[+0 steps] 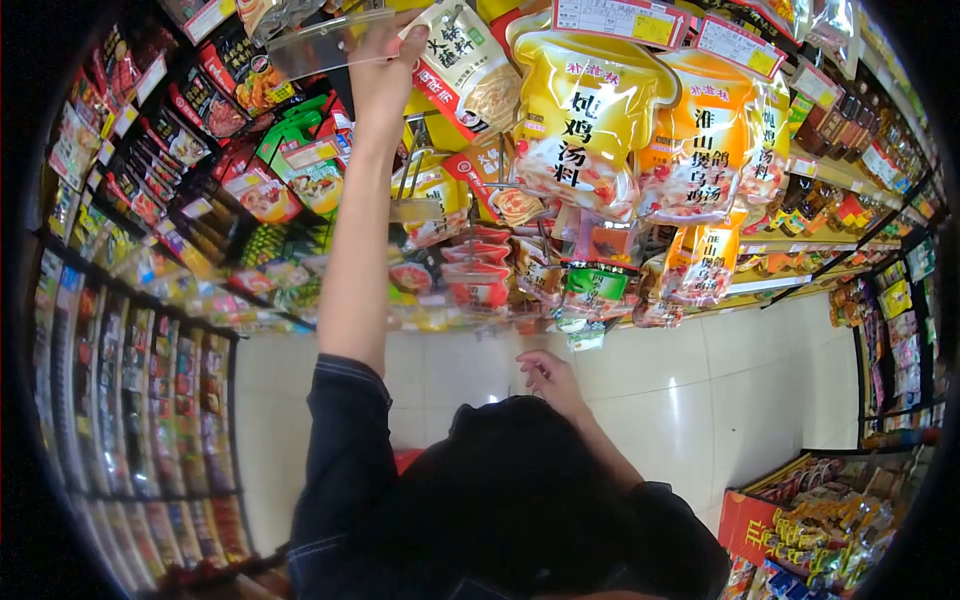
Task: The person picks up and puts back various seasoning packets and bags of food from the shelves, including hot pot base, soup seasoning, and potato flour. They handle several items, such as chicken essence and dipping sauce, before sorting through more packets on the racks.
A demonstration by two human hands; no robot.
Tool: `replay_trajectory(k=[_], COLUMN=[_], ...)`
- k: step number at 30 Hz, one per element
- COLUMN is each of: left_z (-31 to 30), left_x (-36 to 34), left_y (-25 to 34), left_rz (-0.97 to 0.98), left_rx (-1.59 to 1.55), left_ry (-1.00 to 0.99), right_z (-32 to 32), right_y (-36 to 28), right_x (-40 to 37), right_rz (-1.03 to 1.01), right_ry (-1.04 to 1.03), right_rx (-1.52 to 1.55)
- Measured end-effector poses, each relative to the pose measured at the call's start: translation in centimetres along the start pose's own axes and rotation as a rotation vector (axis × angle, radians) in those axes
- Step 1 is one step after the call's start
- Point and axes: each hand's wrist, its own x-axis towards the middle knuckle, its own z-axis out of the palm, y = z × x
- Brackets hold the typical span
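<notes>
My left hand [383, 62] is raised to the shelf at the top, its fingers closed around the edge of a clear plastic tag holder [320, 46]; some fingertips are hidden. Just right of its thumb hangs a cream and red seasoning packet [468, 65]. Further right hang a yellow soup-seasoning pouch [590, 120] and an orange one [697, 135]. Low in front of my body is my right hand [548, 378], above the floor and away from the shelf. Its fingers are loosely bent and apart, and I see nothing held in them.
Metal hooks [408, 170] jut out among the packets. Price cards [620, 20] line the top edge. Bottles [845, 125] stand on the shelf at right. Another stocked rack [140, 390] is at left, and a red display box [755, 525] sits at lower right on the tiled floor [650, 370].
</notes>
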Motion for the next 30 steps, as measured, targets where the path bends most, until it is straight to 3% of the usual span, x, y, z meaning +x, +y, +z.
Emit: replay_trajectory(k=[3,6,10,13,22,30], left_z=[-0.4,-0.5,-1.0,0.1,-0.1,-0.9], left_x=[-0.8,-1.9,-2.6,-4.2,-4.7,-4.1], left_y=[1.8,2.9,3.9,4.7,4.9,5.4], left_rz=[0.049,0.081,0.060,0.246,-0.093,-0.221], left_rx=[0.124,-0.009,0.046,0.231,-0.411,-0.469], left_ry=[0.000,-0.004,0.025,0.148,0.108,0.109], right_z=[0.1,0.2,0.4,0.5,0.5,0.5], right_y=[0.7,0.5,-0.2,0.3,0.4,-0.6], right_x=[0.0,0.2,0.1,0.3,0.7,0.4], right_rz=[0.007,0.003,0.002,-0.014,-0.046,-0.027], right_ry=[-0.005,-0.005,-0.012,-0.038,-0.060,-0.065], right_rx=[0.014,0.014,0.003,0.008,-0.002,-0.011])
